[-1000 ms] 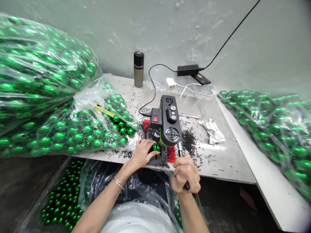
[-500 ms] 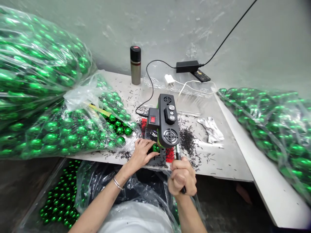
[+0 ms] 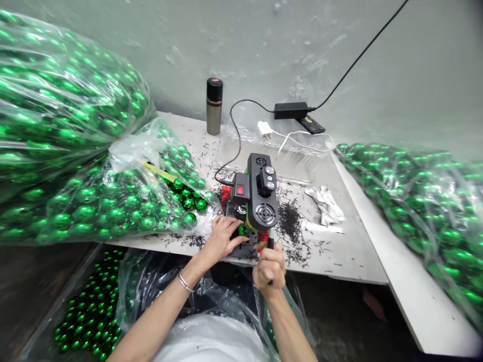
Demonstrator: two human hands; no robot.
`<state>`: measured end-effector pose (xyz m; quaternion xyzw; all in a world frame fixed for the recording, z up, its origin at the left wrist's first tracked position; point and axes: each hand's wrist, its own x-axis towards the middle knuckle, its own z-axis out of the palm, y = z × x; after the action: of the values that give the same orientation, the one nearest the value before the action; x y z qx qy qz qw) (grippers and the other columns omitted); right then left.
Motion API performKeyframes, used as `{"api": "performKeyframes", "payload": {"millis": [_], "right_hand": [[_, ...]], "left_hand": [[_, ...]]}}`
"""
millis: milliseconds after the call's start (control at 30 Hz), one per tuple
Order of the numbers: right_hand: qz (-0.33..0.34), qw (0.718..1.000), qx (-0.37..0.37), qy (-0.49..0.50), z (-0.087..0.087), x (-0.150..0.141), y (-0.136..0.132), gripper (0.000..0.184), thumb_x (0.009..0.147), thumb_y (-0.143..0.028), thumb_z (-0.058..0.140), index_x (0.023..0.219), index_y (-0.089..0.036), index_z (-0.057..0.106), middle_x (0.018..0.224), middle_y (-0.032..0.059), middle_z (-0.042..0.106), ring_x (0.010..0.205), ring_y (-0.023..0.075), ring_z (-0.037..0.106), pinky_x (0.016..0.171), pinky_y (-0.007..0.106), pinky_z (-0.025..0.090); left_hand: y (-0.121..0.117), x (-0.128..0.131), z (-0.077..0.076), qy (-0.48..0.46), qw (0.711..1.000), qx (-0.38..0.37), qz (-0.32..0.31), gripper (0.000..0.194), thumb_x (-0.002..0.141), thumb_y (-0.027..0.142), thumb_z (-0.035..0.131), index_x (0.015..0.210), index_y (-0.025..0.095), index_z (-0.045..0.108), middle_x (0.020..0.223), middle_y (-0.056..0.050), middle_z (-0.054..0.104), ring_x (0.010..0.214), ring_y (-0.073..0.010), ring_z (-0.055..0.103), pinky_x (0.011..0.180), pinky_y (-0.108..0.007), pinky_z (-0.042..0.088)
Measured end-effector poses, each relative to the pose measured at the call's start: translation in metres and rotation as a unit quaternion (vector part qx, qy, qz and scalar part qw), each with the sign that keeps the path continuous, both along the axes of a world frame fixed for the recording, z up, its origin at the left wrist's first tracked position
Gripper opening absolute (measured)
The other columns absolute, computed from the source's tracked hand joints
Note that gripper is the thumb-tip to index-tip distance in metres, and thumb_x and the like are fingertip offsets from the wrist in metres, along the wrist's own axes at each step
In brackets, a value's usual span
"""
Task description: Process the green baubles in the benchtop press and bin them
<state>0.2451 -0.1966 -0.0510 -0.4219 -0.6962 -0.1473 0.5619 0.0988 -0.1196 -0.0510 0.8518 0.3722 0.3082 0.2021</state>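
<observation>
A small black bench machine (image 3: 259, 193) with a red switch stands near the front edge of the white table (image 3: 339, 251). My left hand (image 3: 222, 239) pinches a shiny green ball (image 3: 242, 229) under the machine's head. My right hand (image 3: 268, 265) is a fist wrapped round the machine's lever handle (image 3: 270, 243), just in front of the table edge. Black shavings (image 3: 290, 221) lie piled to the right of the machine.
Clear plastic bags of green balls (image 3: 75, 151) fill the left side, another bag (image 3: 415, 196) lies on the right. More green balls (image 3: 90, 317) sit in a bin below left. A steel flask (image 3: 214, 106), a power adapter (image 3: 290, 109), cables and a white cloth (image 3: 326, 203) lie on the table.
My right hand has moved the lever handle up and inward toward the machine. My left hand stays on the green ball under the head.
</observation>
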Motion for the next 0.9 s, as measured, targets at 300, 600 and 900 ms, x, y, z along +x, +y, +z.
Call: {"api": "performKeyframes", "payload": {"millis": [300, 600, 900], "right_hand": [[-0.028, 0.996, 0.016, 0.088, 0.065, -0.009, -0.005, 0.032, 0.096, -0.014, 0.041, 0.065, -0.02, 0.041, 0.067, -0.0021, 0.049, 0.06, 0.0098, 0.05, 0.061, 0.029, 0.045], [-0.028, 0.984, 0.029, 0.174, 0.084, -0.022, 0.0, 0.035, 0.093, -0.011, 0.045, 0.06, -0.02, 0.042, 0.058, -0.003, 0.045, 0.054, 0.0117, 0.049, 0.054, 0.029, 0.038], [-0.021, 0.986, 0.022, 0.164, 0.076, -0.019, -0.003, 0.034, 0.092, -0.01, 0.045, 0.06, -0.02, 0.042, 0.057, -0.0037, 0.045, 0.056, 0.0119, 0.051, 0.059, 0.03, 0.041]], "left_hand": [[-0.003, -0.001, -0.003, -0.026, 0.999, -0.021, -0.019, 0.037, 0.091, 0.041, 0.064, 0.119, 0.016, 0.062, 0.111, -0.011, 0.068, 0.106, -0.0263, 0.06, 0.103, -0.049, 0.04], [-0.034, -0.066, 0.024, -0.007, 0.999, 0.041, -0.017, 0.057, 0.095, 0.028, 0.049, 0.148, 0.015, 0.037, 0.138, -0.017, 0.057, 0.129, -0.0294, 0.05, 0.108, -0.05, 0.04], [0.051, -0.055, 0.034, 0.209, 0.96, 0.014, 0.187, 0.027, 0.09, 0.018, 0.056, 0.116, 0.012, 0.061, 0.107, -0.017, 0.067, 0.099, -0.0313, 0.061, 0.087, -0.044, 0.049]]}}
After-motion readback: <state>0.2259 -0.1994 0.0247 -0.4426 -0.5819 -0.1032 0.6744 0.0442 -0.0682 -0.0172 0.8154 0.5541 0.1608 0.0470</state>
